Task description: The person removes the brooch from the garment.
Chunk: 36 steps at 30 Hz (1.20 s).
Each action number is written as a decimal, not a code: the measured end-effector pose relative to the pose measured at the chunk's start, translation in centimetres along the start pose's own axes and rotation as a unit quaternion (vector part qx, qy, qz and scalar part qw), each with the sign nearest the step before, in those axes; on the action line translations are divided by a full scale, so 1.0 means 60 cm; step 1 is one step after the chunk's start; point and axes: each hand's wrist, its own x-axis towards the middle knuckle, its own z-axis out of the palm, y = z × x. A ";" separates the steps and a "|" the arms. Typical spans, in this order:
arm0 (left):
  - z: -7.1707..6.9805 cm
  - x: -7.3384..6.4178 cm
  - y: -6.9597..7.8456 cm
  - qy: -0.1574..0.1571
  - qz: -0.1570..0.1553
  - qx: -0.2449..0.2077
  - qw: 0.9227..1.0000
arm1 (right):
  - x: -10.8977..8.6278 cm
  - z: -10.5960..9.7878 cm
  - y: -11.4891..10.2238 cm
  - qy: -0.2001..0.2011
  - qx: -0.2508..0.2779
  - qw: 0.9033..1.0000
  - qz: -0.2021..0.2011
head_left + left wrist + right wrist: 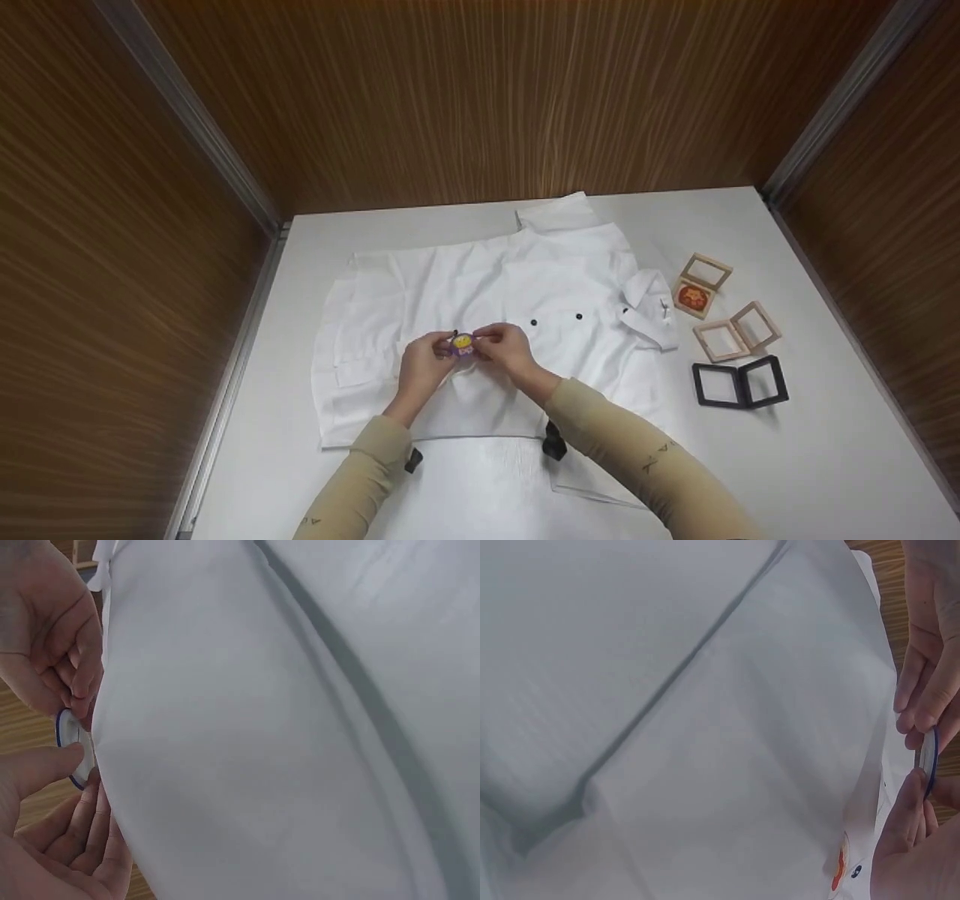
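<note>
A small round badge (463, 343), purple with a yellow figure, sits between both hands over a white garment (457, 285). My left hand (425, 364) pinches its left side. My right hand (508, 349) pinches it from the right. In the left wrist view, the badge (77, 748) shows a white side with a blue rim. One thumb lies on that white side there. The right wrist view shows the badge (928, 757) nearly edge-on, with fingers of both hands touching it. Raised white fabric (735, 735) fills much of both wrist views.
To the right, an open wooden case (707, 271) holds an orange-red badge (692, 298). Nearer lie another open wooden case (721, 341) and an open black case (716, 385). Black buttons (578, 316) dot the garment. Brown wood-grain panels (480, 105) enclose the white table (247, 450).
</note>
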 end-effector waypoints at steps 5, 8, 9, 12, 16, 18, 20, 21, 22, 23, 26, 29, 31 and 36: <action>0.002 -0.001 -0.002 0.000 0.002 -0.015 1.000 | 0.001 0.001 0.006 0.003 0.008 1.000 -0.006; 0.004 0.000 -0.003 0.008 0.002 -0.015 1.000 | 0.003 0.001 0.009 0.005 0.001 1.000 -0.010; 0.004 0.000 -0.003 0.010 -0.001 -0.016 1.000 | 0.003 0.001 0.010 0.005 0.001 1.000 -0.011; 0.005 0.001 -0.003 0.015 -0.010 -0.015 1.000 | 0.004 0.001 0.012 0.002 0.007 1.000 -0.011; 0.005 0.002 -0.001 0.010 -0.018 -0.016 1.000 | 0.003 -0.001 0.011 -0.003 0.016 1.000 -0.009; 0.005 0.002 -0.001 0.006 -0.020 -0.016 1.000 | 0.003 -0.003 0.010 -0.005 0.015 1.000 -0.012; 0.006 0.003 -0.002 0.003 -0.022 -0.017 1.000 | 0.004 -0.005 0.010 -0.008 0.013 1.000 -0.015; 0.006 0.003 -0.002 0.002 -0.021 -0.017 1.000 | 0.004 -0.006 0.011 -0.009 0.012 1.000 -0.018; 0.006 0.004 -0.002 0.001 -0.022 -0.020 1.000 | 0.005 -0.007 0.012 -0.010 0.013 1.000 -0.019; 0.007 0.004 -0.003 0.000 -0.021 -0.020 1.000 | 0.005 -0.007 0.013 -0.011 0.012 1.000 -0.019; 0.008 0.004 -0.003 -0.003 -0.016 -0.022 1.000 | 0.004 -0.008 0.016 -0.012 0.010 1.000 -0.017; 0.008 0.003 -0.004 -0.006 -0.008 -0.020 1.000 | 0.003 -0.008 0.017 -0.011 0.008 1.000 -0.011; 0.008 0.002 -0.003 -0.008 -0.007 -0.015 1.000 | 0.003 -0.008 0.018 -0.008 0.007 1.000 -0.010; 0.009 0.001 -0.001 -0.012 -0.012 -0.012 1.000 | 0.004 -0.008 0.019 0.000 0.004 1.000 -0.013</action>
